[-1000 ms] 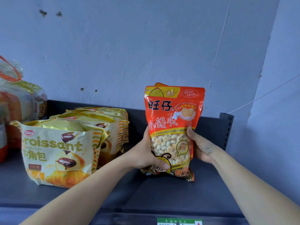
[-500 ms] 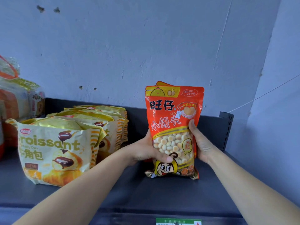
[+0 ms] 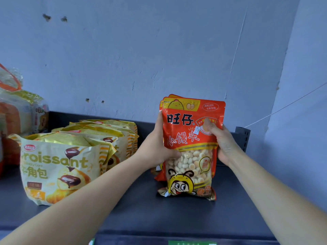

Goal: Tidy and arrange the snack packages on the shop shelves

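On the dark shelf point(image 3: 141, 209) in front of me, I am holding a red snack bag point(image 3: 192, 138) upright between both hands, its bottom edge touching the shelf board. My left hand point(image 3: 155, 147) is gripping the bag's left side, thumb lying across the clear window of small round biscuits. My right hand point(image 3: 223, 144) is gripping the right side higher up, thumb pressing on the front near the top. More red bags point(image 3: 158, 175) are standing just behind it, their tops and corners peeking out. To the left, well apart, a row of yellow croissant bags point(image 3: 58, 167) is standing one behind another. Farther left, bread bags point(image 3: 12, 112) are sitting near the pale blue wall point(image 3: 159, 50).
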Demonstrator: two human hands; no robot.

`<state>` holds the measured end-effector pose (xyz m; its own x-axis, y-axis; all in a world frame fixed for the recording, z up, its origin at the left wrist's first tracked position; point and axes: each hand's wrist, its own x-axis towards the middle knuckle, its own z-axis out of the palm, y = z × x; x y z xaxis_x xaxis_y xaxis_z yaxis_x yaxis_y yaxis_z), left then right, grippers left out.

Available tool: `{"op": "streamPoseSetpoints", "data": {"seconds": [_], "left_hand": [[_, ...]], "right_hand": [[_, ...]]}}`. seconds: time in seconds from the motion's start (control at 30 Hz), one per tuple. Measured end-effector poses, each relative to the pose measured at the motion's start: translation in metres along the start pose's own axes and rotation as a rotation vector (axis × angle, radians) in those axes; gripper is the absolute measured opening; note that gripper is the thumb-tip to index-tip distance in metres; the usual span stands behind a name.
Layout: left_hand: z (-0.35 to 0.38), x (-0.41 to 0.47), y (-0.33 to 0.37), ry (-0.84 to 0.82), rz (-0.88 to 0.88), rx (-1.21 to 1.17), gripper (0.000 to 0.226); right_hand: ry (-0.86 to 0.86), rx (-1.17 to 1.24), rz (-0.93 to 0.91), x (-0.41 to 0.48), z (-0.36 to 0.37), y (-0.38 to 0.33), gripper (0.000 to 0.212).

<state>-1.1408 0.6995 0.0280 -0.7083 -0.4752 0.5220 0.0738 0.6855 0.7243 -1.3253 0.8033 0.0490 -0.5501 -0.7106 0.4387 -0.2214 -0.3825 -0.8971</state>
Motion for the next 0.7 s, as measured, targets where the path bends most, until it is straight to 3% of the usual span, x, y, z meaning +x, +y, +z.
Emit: {"op": "streamPoseSetpoints", "data": {"seconds": [0.17, 0.33, 0.5, 0.7], "left_hand": [[-0.003, 0.005, -0.004, 0.003, 0.0, -0.006, 0.12], [-0.007, 0.025, 0.006, 0.046, -0.138, -0.302, 0.128], [-0.006, 0.047, 0.023, 0.101, -0.283, -0.513, 0.134], [0.001, 0.078, 0.02, 0.144, -0.43, -0.666, 0.132]], "right_hand": [[0.016, -0.039, 0.004, 0.001, -0.001, 0.003, 0.111], [0.102, -0.018, 0.017, 0.007, -0.007, 0.006, 0.112], [0.059, 0.155, 0.154, 0.013, 0.003, -0.02, 0.077], [0.041, 0.116, 0.248, 0.028, 0.008, -0.03, 0.077]]}}
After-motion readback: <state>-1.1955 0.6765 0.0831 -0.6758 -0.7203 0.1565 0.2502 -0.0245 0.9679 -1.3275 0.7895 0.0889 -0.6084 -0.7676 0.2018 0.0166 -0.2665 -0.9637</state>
